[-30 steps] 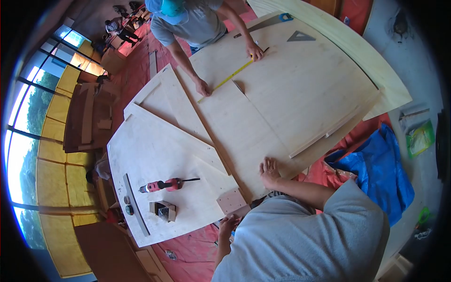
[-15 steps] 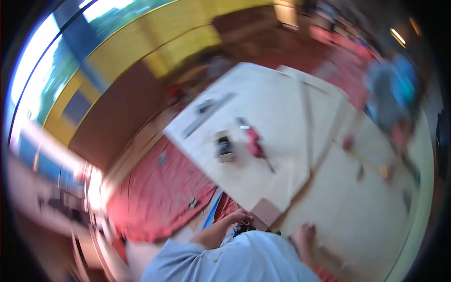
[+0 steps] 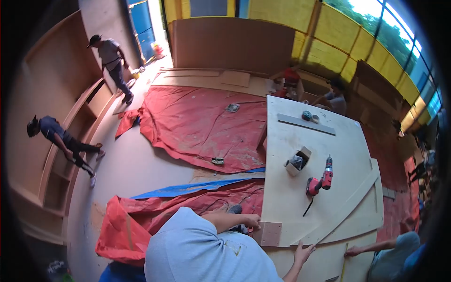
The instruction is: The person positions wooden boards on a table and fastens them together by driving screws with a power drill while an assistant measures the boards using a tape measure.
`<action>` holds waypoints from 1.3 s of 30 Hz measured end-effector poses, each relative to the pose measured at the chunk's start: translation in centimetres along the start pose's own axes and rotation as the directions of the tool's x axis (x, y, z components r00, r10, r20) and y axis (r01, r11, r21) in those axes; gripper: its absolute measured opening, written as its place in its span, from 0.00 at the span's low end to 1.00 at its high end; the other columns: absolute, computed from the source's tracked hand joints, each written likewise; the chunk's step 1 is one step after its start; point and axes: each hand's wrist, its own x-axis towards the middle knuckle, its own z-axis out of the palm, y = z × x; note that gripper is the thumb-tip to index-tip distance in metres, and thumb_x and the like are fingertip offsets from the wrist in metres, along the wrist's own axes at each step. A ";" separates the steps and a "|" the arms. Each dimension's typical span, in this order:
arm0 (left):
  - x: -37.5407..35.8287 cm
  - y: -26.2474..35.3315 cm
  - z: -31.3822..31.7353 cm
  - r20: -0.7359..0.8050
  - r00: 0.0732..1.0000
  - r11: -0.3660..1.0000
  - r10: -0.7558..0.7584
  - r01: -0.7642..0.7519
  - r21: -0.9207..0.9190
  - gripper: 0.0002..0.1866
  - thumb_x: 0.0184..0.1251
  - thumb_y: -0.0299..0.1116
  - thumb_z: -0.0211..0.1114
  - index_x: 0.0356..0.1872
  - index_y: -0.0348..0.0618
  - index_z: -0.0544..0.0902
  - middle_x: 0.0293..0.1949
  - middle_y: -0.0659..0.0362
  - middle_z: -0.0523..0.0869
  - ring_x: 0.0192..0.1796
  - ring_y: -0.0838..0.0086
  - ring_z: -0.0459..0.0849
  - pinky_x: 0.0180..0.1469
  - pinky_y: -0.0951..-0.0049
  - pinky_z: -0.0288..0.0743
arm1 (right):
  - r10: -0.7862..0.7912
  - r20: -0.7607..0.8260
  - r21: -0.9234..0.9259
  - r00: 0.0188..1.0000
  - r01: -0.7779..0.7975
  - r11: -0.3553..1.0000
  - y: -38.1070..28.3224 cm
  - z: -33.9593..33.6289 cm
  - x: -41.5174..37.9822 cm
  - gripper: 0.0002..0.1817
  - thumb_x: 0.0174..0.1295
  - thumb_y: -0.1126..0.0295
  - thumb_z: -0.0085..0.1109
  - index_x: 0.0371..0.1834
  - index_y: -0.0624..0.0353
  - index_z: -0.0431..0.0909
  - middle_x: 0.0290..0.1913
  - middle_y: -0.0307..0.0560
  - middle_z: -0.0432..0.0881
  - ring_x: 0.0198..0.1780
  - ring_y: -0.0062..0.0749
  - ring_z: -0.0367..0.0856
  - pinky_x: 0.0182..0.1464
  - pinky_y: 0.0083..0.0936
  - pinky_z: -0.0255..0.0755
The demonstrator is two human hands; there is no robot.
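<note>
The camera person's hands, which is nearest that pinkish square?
The left hand, beside the pinkish square; the right hand is clearly farther away.

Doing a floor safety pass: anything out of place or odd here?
Yes: in the picture, left of the pale panel, the near red tarp is bunched into raised folds beside a blue strip. Odd because it isn't lying flat; possibly a trip hazard.

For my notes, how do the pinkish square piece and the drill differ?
The pinkish square piece has a square outline; the drill is irregular, with black parts. The square piece sits at a corner of the pale board, by the left hand; the drill lies farther in. Both show reddish colour.
</note>
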 end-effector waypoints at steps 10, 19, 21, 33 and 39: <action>-1.8 0.3 0.7 -0.078 0.997 0.993 0.028 -0.036 -0.109 0.21 0.71 0.42 0.72 0.55 0.36 0.84 0.34 0.55 0.89 0.32 0.67 0.89 0.32 0.62 0.82 | 0.172 0.179 -0.315 0.969 -0.109 0.943 -4.0 5.7 1.2 0.65 0.63 0.41 0.73 0.91 0.57 0.38 0.89 0.72 0.30 0.90 0.68 0.30 0.87 0.55 0.46; -1.2 -0.2 1.1 -0.041 0.999 0.977 0.009 -0.018 -0.214 0.16 0.63 0.39 0.72 0.47 0.40 0.87 0.29 0.60 0.85 0.27 0.71 0.83 0.27 0.66 0.78 | 0.045 0.204 -0.378 0.978 0.036 0.925 -1.2 6.1 1.8 0.62 0.67 0.41 0.68 0.90 0.61 0.39 0.89 0.70 0.33 0.89 0.66 0.41 0.84 0.49 0.58; -1.6 0.1 1.3 -0.048 0.999 0.985 0.007 -0.016 -0.171 0.17 0.62 0.38 0.71 0.48 0.40 0.86 0.31 0.58 0.85 0.28 0.70 0.83 0.27 0.64 0.77 | -0.006 0.174 -0.371 0.985 0.071 0.926 1.2 7.9 3.3 0.63 0.65 0.40 0.68 0.90 0.60 0.38 0.89 0.74 0.33 0.87 0.70 0.48 0.81 0.50 0.63; -1.5 -0.1 1.8 -0.102 0.995 0.988 0.008 -0.024 -0.156 0.18 0.62 0.35 0.69 0.52 0.40 0.85 0.38 0.49 0.89 0.38 0.59 0.91 0.38 0.54 0.89 | -0.144 0.359 -0.426 0.922 0.299 0.854 0.7 6.7 3.2 0.63 0.67 0.28 0.56 0.85 0.74 0.49 0.85 0.82 0.44 0.84 0.88 0.40 0.82 0.66 0.53; -2.1 0.6 1.5 -0.075 0.997 0.994 -0.005 -0.003 -0.107 0.22 0.58 0.33 0.69 0.55 0.43 0.86 0.39 0.49 0.89 0.38 0.59 0.91 0.38 0.53 0.89 | -0.071 0.285 -0.397 0.956 0.185 0.899 0.3 6.7 2.3 0.62 0.69 0.27 0.52 0.85 0.75 0.48 0.85 0.83 0.46 0.84 0.87 0.43 0.82 0.64 0.55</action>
